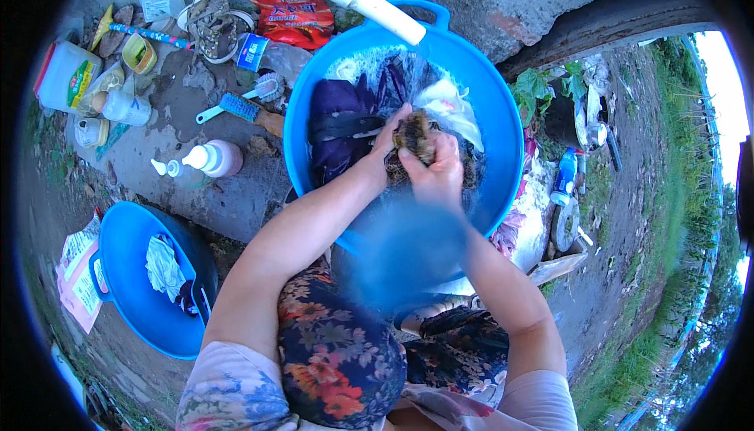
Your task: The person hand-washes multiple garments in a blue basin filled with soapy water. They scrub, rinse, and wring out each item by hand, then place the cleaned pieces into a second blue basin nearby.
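Both of my hands grip a bunched brown-and-black patterned cloth (415, 134) over a large blue basin (509, 128). My left hand (386, 136) is closed on the cloth's left side. Opposite it, my right hand (441, 170) wraps round the other side, with its thumb pressed against the fabric. Foamy water lies in the basin. A dark purple garment (339, 102) soaks at the left, and a white cloth (455, 113) floats to the right of my hands. A blurred blue patch covers part of the basin's near rim and my right forearm.
A white pipe (377, 14) hangs over the basin's far rim. On the slab at left are a blue-bristled brush (238, 106), a pump bottle (216, 157), a red bag (289, 11) and a lidded tub (67, 77). Another blue basin (126, 274) with clothes stands lower left.
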`<state>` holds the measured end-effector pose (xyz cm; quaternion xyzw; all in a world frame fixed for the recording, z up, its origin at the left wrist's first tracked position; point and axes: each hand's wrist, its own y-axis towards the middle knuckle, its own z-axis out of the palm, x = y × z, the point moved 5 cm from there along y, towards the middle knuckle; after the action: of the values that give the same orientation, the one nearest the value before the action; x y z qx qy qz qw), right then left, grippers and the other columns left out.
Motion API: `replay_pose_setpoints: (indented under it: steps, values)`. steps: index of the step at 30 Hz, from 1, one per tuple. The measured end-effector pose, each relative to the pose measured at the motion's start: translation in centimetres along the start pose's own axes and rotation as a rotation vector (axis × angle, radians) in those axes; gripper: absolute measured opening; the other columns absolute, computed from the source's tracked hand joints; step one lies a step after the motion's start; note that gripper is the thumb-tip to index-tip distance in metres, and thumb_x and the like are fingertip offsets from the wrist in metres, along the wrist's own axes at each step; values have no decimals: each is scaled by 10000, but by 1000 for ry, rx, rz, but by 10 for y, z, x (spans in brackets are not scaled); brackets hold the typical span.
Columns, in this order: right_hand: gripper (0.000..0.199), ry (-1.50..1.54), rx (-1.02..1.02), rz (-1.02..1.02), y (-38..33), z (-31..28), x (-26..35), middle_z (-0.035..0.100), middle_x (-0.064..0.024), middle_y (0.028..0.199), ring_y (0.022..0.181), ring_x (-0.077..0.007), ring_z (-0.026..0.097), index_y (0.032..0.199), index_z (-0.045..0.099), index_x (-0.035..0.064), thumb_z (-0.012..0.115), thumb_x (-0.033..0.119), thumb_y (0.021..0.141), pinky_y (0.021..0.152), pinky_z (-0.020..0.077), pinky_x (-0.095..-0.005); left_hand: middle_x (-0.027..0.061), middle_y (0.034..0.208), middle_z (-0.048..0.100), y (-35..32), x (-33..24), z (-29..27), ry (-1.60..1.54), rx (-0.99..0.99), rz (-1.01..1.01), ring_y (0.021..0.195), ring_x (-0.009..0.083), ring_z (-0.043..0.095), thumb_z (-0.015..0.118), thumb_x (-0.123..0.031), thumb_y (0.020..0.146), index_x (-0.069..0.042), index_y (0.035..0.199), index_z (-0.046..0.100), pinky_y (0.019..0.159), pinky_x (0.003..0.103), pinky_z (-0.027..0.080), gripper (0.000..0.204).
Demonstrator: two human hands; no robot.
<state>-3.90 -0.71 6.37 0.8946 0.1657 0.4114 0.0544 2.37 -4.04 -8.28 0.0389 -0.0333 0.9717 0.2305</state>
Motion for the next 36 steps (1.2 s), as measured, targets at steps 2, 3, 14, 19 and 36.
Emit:
replay_pose_setpoints:
  steps: [2, 3, 14, 19, 36]
  values:
    - [270, -35, -168, 91, 19, -5, -34, 535, -152, 852, 892, -350, 509, 864, 568, 17, 687, 164, 672, 777, 422, -416, 110, 1037, 600, -14, 37, 59, 76, -648, 133, 939, 231, 593, 383, -283, 941, -61, 1057, 541, 806, 389, 484, 296]
    - [275, -211, -195, 87, 37, -5, -44, 557, -179, 881, 873, -355, 530, 855, 570, 3, 682, 176, 672, 769, 432, -416, 98, 1072, 586, -18, 39, 59, 246, -673, 214, 979, 221, 574, 401, -245, 935, -61, 1084, 534, 837, 382, 468, 272]
    - [326, 99, -102, 213, 23, 2, -70, 604, -214, 891, 831, -380, 584, 1002, 500, 24, 612, 130, 716, 786, 440, -436, 53, 1040, 580, -19, 24, 43, 506, -717, 300, 942, 184, 548, 426, -157, 936, -92, 1098, 534, 817, 348, 449, 205]
    - [298, -436, 32, 475, 42, -9, -132, 613, -211, 955, 913, -394, 578, 1041, 506, 36, 591, 150, 779, 783, 445, -474, 213, 1050, 599, -34, 22, 45, 1448, -605, 171, 983, 327, 578, 541, -250, 856, -50, 1217, 465, 846, 372, 437, 419]
    - [248, 1336, -74, 645, 73, -99, -84, 609, -132, 1072, 1035, -287, 564, 1096, 555, 39, 534, 156, 878, 925, 422, -477, 181, 1151, 561, -10, 14, 38, 1353, -689, 247, 1117, 300, 504, 362, -519, 910, -58, 1201, 522, 901, 399, 412, 568]
